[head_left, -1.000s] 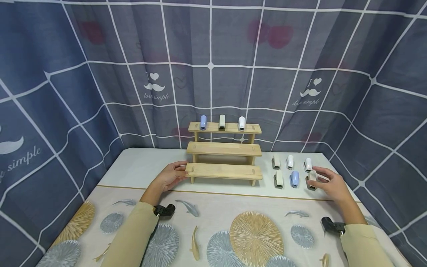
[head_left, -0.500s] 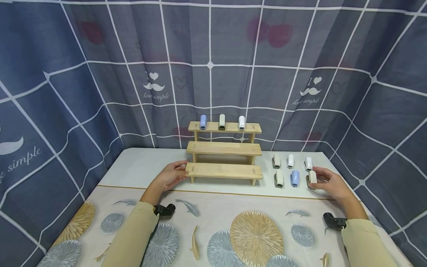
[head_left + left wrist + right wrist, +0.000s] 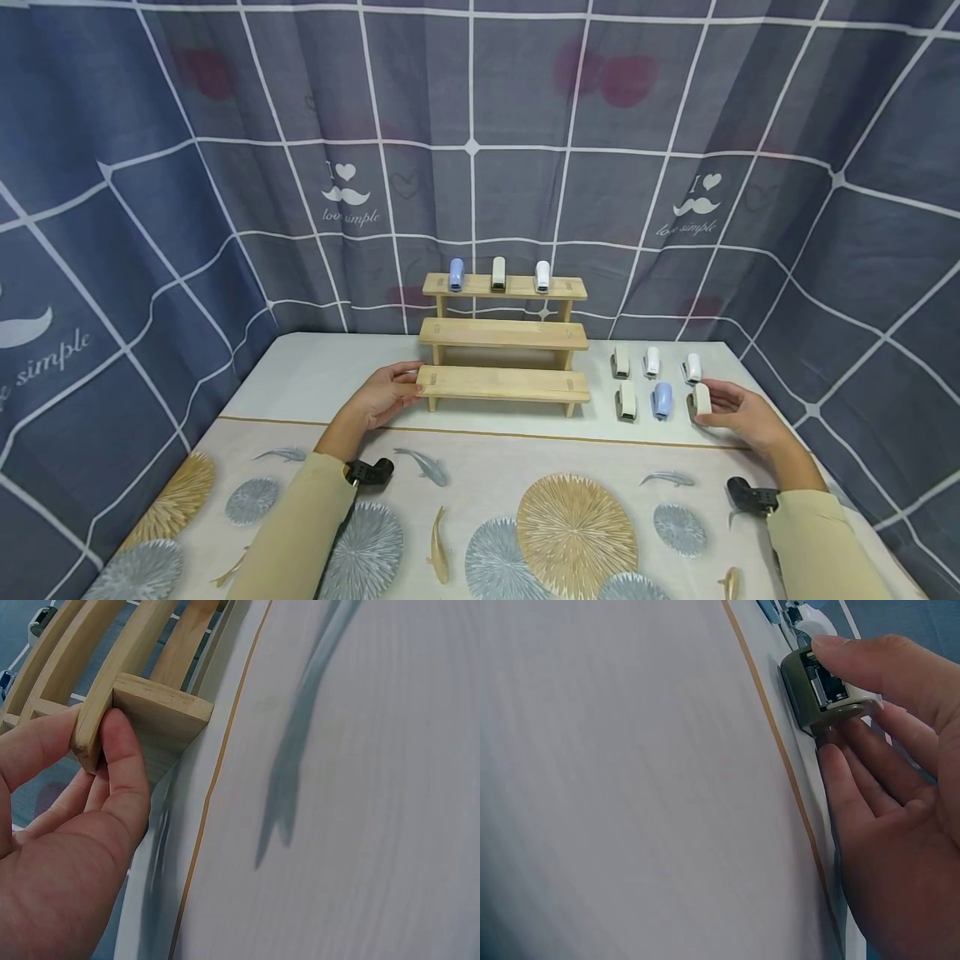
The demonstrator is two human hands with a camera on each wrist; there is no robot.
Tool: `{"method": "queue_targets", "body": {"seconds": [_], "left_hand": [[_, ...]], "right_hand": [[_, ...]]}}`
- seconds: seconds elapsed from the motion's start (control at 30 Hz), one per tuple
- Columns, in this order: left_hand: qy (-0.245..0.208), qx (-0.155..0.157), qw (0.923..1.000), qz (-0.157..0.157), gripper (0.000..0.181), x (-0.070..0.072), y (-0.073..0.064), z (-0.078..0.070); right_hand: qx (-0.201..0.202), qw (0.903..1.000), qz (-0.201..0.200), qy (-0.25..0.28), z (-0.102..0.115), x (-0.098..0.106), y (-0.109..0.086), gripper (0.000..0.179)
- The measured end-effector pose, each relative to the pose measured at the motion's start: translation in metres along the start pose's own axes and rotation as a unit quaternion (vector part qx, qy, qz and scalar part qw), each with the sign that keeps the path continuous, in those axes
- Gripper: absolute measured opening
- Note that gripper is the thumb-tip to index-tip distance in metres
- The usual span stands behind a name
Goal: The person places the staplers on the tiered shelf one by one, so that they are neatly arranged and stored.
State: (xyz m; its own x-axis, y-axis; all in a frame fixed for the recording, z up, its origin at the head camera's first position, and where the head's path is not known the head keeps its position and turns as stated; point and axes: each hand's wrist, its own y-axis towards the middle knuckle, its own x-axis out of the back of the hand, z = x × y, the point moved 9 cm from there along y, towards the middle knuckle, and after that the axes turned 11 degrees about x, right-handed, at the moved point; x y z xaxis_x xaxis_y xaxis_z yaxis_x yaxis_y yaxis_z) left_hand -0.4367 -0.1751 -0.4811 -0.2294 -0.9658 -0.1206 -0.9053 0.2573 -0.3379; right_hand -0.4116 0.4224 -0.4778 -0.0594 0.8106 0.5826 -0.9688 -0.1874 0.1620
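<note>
My left hand (image 3: 381, 397) pinches the left end of the bottom board on a three-tier wooden shelf (image 3: 502, 385); in the left wrist view the thumb and fingers close on the board end (image 3: 101, 712). At the right, my right hand (image 3: 750, 419) holds a cream-topped mini stapler (image 3: 701, 400) between thumb and fingers. The right wrist view shows its olive-green base (image 3: 802, 690) and metal inside, facing the camera. Beside it lie a blue mini stapler (image 3: 662, 401) and a cream one (image 3: 626, 401). Behind them stand a white one (image 3: 692, 368) and two others.
On the shelf's top tier stand a blue stapler (image 3: 457, 275), a cream one (image 3: 498, 275) and a white one (image 3: 542, 277). A patterned cloth (image 3: 420, 542) covers the table's front. Checked curtains (image 3: 420, 192) enclose the back and sides.
My right hand has moved in around the cream stapler and taken hold of it; the stapler has shifted very slightly. My left hand stays at the shelf end.
</note>
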Motion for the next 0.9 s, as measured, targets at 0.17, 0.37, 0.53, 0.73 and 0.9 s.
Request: {"method": "queue_targets", "body": {"seconds": [0.17,0.37,0.53,0.73,0.9], "left_hand": [[-0.001,-0.001,1.0000,0.003,0.064,0.0012,0.0000,0.0006],[0.000,-0.005,0.9999,0.010,0.065,0.0006,-0.0001,0.0010],[-0.002,0.000,1.0000,0.006,0.064,0.0007,0.0003,0.0018],[0.005,-0.004,1.0000,0.004,0.063,0.0000,-0.0007,-0.0009],[0.005,-0.002,1.0000,0.006,0.064,0.0005,-0.0011,-0.0003]], "right_hand": [[-0.006,1.0000,0.004,0.001,-0.0003,-0.0004,0.0009,0.098],[-0.009,0.9999,0.007,0.006,-0.0034,-0.0015,-0.0001,0.095],[-0.011,0.9999,0.006,0.005,-0.0053,-0.0014,-0.0019,0.094],[-0.014,0.9999,0.002,-0.001,-0.0060,0.0004,-0.0020,0.096],[-0.016,0.9998,-0.003,-0.008,-0.0067,0.0019,-0.0027,0.097]]}}
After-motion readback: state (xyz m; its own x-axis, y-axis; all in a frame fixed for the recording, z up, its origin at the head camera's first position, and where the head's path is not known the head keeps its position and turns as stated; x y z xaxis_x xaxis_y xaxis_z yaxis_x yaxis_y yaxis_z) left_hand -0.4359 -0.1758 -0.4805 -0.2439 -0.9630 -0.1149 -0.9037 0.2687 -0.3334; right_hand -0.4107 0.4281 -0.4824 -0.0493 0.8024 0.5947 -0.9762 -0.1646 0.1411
